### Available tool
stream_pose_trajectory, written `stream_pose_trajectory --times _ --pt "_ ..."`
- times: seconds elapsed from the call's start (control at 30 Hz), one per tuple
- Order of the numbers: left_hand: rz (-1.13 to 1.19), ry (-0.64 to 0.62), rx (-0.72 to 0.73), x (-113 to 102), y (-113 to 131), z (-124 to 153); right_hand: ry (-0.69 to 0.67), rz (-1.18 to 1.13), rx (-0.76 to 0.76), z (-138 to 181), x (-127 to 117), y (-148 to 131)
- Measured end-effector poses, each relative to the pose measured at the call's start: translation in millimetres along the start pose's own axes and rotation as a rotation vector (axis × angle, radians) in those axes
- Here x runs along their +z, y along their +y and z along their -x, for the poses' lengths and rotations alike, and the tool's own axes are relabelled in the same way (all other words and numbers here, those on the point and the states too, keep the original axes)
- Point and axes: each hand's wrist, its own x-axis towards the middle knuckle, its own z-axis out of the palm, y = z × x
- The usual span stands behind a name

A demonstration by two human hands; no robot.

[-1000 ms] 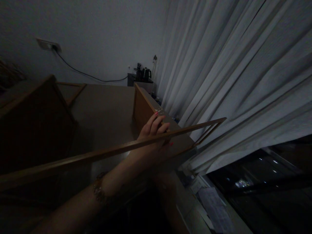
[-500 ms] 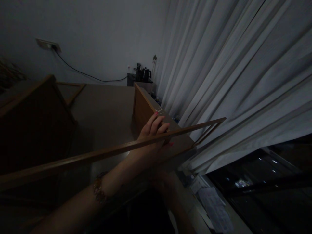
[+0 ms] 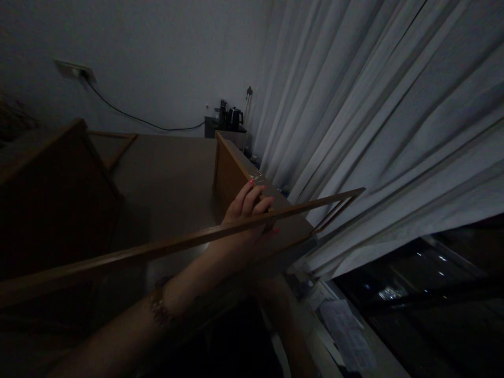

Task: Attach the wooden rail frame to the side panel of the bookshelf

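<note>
My left hand (image 3: pixel 247 206), with red nails and a beaded bracelet, reaches under a long thin wooden rail (image 3: pixel 185 240). Its fingers curl over the top edge of an upright wooden panel (image 3: pixel 231 170), and the thumb is on the near side of that edge. The rail slants across in front of the wrist and ends in a narrow frame at the right. Below, my right hand (image 3: pixel 271 294) is dark and blurred under the near edge of the furniture; its fingers cannot be made out.
A second wooden panel (image 3: pixel 59 194) stands at the left, on a grey-brown surface (image 3: pixel 169 163). A black kettle (image 3: pixel 235 118) is at the back by the wall socket cable (image 3: pixel 134 116). White curtains (image 3: pixel 354 115) hang at right; papers (image 3: pixel 346 331) lie lower right. The room is dim.
The view has shifted very slightly. My left hand stays on the panel edge; my right hand has moved a little to the right and remains blurred.
</note>
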Motion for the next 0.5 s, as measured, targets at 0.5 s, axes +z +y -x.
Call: stream_pose_trajectory --times 0.5 --pt "0.027 -0.018 -0.008 0 0 1 0.143 -0.043 0.181 -3 -5 -25"
